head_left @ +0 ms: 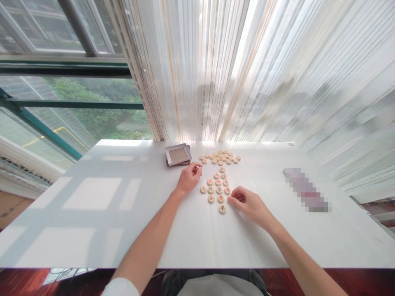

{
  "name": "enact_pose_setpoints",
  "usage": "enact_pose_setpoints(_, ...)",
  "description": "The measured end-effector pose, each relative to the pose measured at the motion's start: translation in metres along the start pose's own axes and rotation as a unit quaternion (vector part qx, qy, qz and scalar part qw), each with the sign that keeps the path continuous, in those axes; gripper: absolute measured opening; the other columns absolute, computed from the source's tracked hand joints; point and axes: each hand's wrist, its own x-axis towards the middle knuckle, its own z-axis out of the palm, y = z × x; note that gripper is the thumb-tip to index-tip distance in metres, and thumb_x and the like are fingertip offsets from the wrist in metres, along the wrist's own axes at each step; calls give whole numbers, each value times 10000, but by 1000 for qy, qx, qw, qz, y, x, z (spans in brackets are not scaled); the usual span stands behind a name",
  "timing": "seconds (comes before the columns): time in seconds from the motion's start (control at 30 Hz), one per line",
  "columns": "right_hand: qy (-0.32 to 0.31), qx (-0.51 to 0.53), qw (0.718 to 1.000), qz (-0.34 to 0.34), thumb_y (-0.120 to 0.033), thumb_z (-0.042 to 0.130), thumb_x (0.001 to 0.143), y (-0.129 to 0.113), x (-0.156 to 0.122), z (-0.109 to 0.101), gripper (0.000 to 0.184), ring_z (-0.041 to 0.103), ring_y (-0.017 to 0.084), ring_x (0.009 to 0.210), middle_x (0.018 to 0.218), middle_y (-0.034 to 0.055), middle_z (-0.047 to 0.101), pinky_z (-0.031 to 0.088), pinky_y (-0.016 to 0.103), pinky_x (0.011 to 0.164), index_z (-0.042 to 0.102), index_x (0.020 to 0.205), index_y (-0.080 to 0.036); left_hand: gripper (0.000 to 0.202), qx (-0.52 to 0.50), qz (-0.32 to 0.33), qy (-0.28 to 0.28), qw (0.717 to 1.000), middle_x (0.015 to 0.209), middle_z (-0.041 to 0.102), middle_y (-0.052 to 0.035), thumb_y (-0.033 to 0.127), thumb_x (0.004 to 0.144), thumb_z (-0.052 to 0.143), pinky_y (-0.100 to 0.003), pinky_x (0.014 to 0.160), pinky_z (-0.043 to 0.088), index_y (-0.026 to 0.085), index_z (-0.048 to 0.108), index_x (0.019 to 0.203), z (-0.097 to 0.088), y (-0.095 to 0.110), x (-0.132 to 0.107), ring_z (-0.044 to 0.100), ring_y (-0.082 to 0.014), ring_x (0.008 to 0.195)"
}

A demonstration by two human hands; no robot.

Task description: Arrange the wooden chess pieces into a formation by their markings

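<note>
- Table (92, 230): a white, smooth top with pale patches of window light on its left half. A dark red floor (24, 283) shows below its near edge.
- Room: a sheer striped curtain (247, 70) hangs behind the far edge, from the middle across to the right. A window (61, 102) with green frames fills the far left, with trees beyond it.
- Shallow box (178, 155): square and open, at the far middle of the table, just left of the far heap.
- Far heap (219, 157): round wooden discs lying loose in a wide band near the curtain.
- Near group (217, 187): discs marked with red or dark characters, set in short rows between the two hands. A single disc (222, 209) lies nearest the person.
- Blurred object (305, 190): a long pale shape on the right side of the table, well apart from the discs.
- Left hand (189, 179): the bare forearm reaches in from the near left. The hand rests just left of the near group, fingers curled, with thumb and forefinger tips drawn together. Whether a disc sits between them cannot be told.
- Right hand (249, 203): knuckles up, low over the table just right of the near group. The fingers are bent, their tips at the group's near right edge. Whether they grip a disc cannot be told.
</note>
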Motion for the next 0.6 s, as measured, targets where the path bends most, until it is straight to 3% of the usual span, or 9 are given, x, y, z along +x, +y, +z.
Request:
enact_pose_setpoints(0.3, 24, -61, 998, -18, -417, 644, 838, -4, 4, -2, 240, 565, 170, 631, 712, -5, 641, 432, 295, 559, 541, 717, -237, 224, 0, 0, -3, 1000, 699, 686, -9, 382, 914, 543, -225, 591, 469, 207, 669, 973, -1, 2, 0, 642, -144, 620)
enact_pose_setpoints(0.6, 7, -1, 1000, -23, -439, 599, 892, 5, -3, -1, 199, 647, 197, 735, 795, 13, 689, 514, 326, 670, 624, 876, -243, 241, -2, -4, -10, 1000, 691, 683, -8, 403, 918, 541, -228, 593, 474, 206, 669, 972, -2, 3, -1, 641, -146, 611)
